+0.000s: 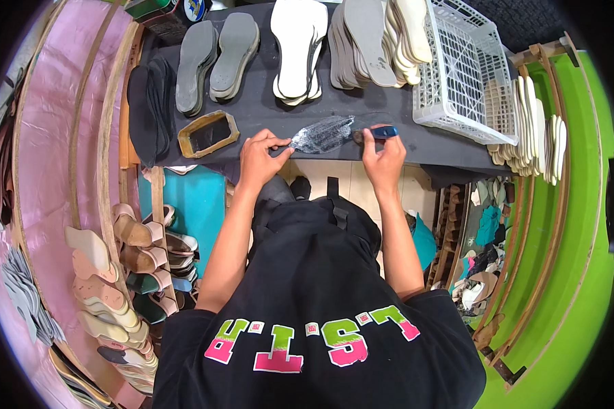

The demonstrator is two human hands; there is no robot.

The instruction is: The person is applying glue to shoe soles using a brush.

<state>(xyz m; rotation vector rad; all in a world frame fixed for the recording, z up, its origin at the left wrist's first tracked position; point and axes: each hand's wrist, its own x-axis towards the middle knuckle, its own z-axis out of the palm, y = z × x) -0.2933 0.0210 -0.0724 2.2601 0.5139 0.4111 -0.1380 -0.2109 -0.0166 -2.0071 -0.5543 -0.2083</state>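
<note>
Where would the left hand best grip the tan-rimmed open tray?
Probably the right end of the tray, approached from the right: its wall stands up around an open hollow, giving an edge to pinch, and the left hand is on that side.

At the dark-covered table (266, 117), the left hand (260, 158) pinches one end of a dark, glossy-smeared piece (322, 135) (a shallow tan tray (215, 144) to its left), while the right hand (383, 155) holds a blue-handled brush (387, 131) near its other end, stacked soles (295, 51) and a white crate (454, 127) beyond.
</note>
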